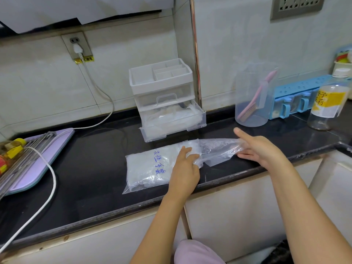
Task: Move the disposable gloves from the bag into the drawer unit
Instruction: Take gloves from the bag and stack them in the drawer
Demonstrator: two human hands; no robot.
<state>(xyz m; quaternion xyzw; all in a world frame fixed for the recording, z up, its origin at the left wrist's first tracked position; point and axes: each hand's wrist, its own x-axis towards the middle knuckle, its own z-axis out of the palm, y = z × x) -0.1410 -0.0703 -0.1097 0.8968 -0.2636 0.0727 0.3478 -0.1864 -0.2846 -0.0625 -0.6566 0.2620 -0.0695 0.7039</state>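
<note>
Extraction is under way: left hand [183, 168] grips the clear blue-lettered plastic bag [146, 168] on the black counter [95, 159] while right hand [261, 149] pinches a filmy transparent glove [219, 149] half-drawn out, which next needs lifting into the clear plastic drawer unit [163, 92] and its open lower drawer.

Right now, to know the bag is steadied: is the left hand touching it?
Touching. Head view: fingers of the left hand curl onto the bag, no gap.
</note>
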